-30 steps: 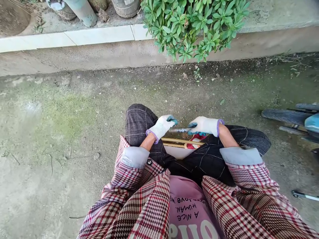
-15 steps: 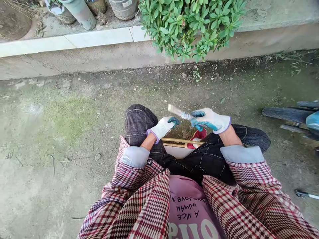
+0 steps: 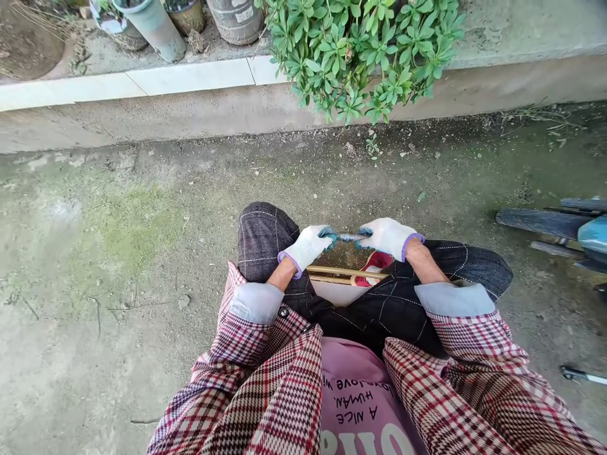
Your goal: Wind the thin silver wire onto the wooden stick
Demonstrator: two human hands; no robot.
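Observation:
Both of my hands wear white knit gloves with teal-coated palms and purple cuffs. Between them, level in front of my knees, is a short wrapped stick (image 3: 349, 237); only its silvery-grey, ridged middle shows. My left hand (image 3: 310, 244) is closed around one end. On the other end my right hand (image 3: 385, 235) is closed, knuckles up. The gloves hide both ends of the stick. Just below the hands, thin yellowish wooden strips (image 3: 332, 271) lie across between my legs, by a red and white shoe (image 3: 374, 265).
A leafy green bush (image 3: 360, 57) hangs over a raised concrete ledge with white edge tiles (image 3: 199, 80). Several pots (image 3: 152, 28) stand on the ledge at upper left. At right are a dark, bluish slatted object (image 3: 545, 221) and a black-and-white rod (image 3: 585, 375) on the ground.
The stick has turned from slanting, with its pale end free, to level. My left hand has closed on the pale end; my right hand has lowered slightly and moved left.

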